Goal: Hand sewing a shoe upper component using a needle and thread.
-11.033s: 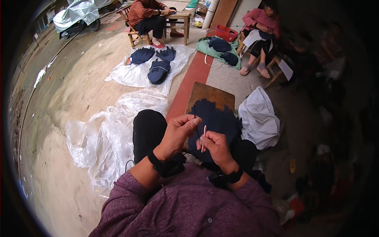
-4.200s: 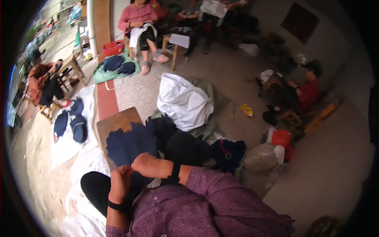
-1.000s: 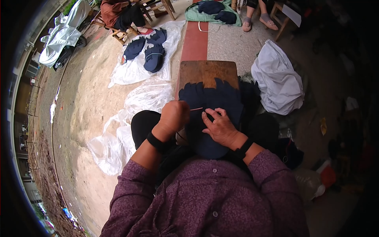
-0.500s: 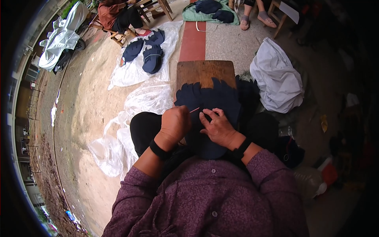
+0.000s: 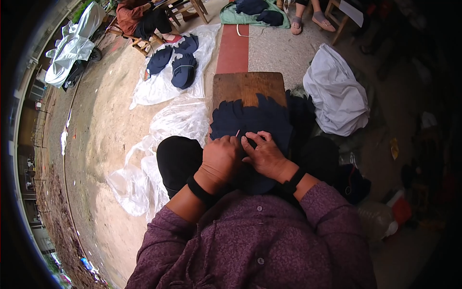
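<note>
Overlapping dark navy gloves (image 5: 255, 115), with jagged finger ends pointing away from me, lie on a wooden board-like surface (image 5: 248, 85) between my knees. My left hand (image 5: 221, 156) is closed around a thin pinkish stick-like tool (image 5: 237, 133); only a short length shows above the fingers, and its exact kind is unclear. Close beside it, my right hand (image 5: 266, 156) rests on the gloves with bent fingers, thumb and forefinger pinching the dark cloth. The spot between the two hands is partly hidden by the fingers.
Bundled navy gloves (image 5: 184, 71) lie on clear plastic sheeting (image 5: 144, 94) at the far left. A white cloth sack (image 5: 334, 91) sits at the right. More dark pieces rest on a green cloth (image 5: 228, 15) ahead. Other people (image 5: 132, 19) sit at the far side.
My left hand has moved right and slightly nearer to me, up against the right hand. The thin tool has turned from slanting to nearly upright. The right hand stays almost in place.
</note>
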`<control>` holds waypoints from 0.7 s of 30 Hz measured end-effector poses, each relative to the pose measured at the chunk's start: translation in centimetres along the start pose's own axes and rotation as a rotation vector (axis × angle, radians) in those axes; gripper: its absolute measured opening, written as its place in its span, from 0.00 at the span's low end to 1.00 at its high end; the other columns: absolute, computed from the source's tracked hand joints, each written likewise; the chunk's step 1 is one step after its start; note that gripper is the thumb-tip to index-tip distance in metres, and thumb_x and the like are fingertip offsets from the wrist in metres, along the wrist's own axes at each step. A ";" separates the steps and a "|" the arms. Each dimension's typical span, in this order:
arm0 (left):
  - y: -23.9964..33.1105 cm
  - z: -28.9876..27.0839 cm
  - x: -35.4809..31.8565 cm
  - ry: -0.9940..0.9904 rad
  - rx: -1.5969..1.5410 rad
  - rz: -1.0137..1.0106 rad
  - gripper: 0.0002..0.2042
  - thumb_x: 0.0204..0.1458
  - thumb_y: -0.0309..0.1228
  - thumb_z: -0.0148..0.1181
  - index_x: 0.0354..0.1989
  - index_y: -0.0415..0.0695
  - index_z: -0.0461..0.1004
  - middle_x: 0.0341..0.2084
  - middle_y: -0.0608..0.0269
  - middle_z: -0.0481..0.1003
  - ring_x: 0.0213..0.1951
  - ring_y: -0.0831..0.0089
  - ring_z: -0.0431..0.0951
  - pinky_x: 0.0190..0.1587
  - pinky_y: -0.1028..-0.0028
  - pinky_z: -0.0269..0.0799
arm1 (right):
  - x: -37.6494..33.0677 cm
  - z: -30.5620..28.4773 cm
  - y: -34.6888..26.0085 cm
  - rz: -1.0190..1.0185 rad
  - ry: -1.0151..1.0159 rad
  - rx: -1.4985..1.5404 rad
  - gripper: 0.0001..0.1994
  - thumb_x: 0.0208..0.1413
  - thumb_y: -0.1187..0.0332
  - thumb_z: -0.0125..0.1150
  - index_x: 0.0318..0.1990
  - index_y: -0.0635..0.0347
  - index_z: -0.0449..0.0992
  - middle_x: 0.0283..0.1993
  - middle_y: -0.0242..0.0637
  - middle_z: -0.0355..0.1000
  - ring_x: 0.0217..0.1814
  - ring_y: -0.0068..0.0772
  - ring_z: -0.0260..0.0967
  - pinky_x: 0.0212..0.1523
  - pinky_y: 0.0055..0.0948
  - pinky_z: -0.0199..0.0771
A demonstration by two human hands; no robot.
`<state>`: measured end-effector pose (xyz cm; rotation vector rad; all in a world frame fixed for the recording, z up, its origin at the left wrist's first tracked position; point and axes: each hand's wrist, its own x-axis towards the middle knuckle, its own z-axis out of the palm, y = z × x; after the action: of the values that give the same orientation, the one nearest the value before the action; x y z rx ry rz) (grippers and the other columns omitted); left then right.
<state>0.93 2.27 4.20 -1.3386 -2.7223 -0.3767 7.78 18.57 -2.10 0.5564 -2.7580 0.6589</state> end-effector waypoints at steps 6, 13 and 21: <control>-0.8 0.6 0.2 0.032 -0.039 0.004 0.03 0.42 0.26 0.56 0.24 0.43 0.69 0.20 0.57 0.72 0.24 0.58 0.77 0.26 0.64 0.74 | 0.1 -0.3 0.0 0.014 -0.028 -0.005 0.27 0.51 0.62 0.62 0.55 0.68 0.66 0.52 0.51 0.68 0.61 0.44 0.61 0.61 0.48 0.54; -1.2 0.9 0.0 -0.026 -0.029 0.147 0.05 0.39 0.27 0.57 0.26 0.43 0.72 0.21 0.59 0.72 0.26 0.60 0.77 0.28 0.65 0.73 | 0.0 0.0 0.0 0.026 -0.042 -0.010 0.27 0.51 0.63 0.62 0.56 0.67 0.65 0.53 0.48 0.69 0.62 0.43 0.60 0.61 0.47 0.53; -2.1 0.6 0.7 -0.029 -0.125 0.170 0.02 0.40 0.26 0.57 0.23 0.44 0.72 0.20 0.59 0.71 0.25 0.60 0.76 0.28 0.65 0.73 | 0.1 -0.2 -0.1 0.024 -0.031 -0.011 0.28 0.50 0.63 0.64 0.57 0.67 0.65 0.53 0.47 0.68 0.61 0.43 0.60 0.61 0.46 0.53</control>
<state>-1.17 1.70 3.37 -1.6050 -2.6204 -0.5232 7.73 18.58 -1.84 0.5373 -2.7998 0.6448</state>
